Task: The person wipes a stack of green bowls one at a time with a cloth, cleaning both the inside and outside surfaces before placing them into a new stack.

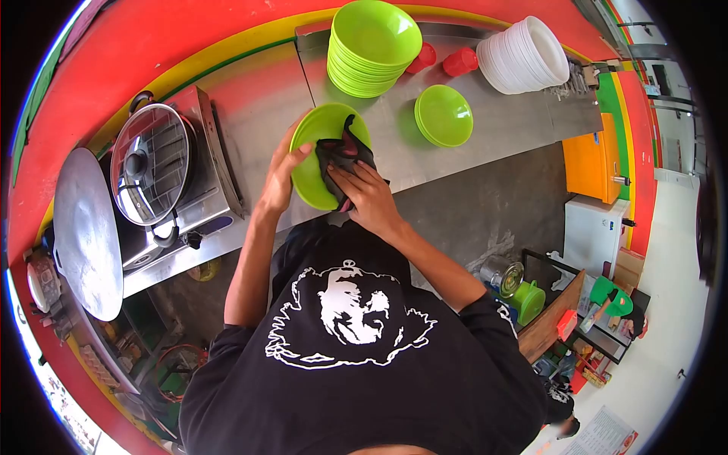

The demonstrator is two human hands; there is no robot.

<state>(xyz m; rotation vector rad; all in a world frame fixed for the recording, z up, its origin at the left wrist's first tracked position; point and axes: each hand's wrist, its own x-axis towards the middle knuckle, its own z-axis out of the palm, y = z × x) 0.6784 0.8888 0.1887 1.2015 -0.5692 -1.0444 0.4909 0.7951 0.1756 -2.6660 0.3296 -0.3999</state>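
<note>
A lime-green bowl (pixel 307 176) is tilted in front of my chest, above the front edge of the steel counter. My left hand (pixel 282 173) grips its left rim, thumb on the inner side and the other fingers hidden behind it. Inside the bowl, a dark cloth with reddish parts (pixel 347 149) is bunched against the right side. My right hand (pixel 365 196) presses that cloth onto the bowl, its fingers over the fabric. Behind the bowl rises a tall stack of matching green bowls (pixel 362 76). A smaller green bowl or short stack (pixel 444 115) sits to the right.
Red cups (pixel 460 62) and a stack of white bowls (pixel 522 59) stand along the back of the steel counter (pixel 500 125). On the left, a glass-lidded pan (pixel 155 178) rests on a stove beside a large round metal lid (pixel 89 235). Another person (pixel 560 402) is at lower right.
</note>
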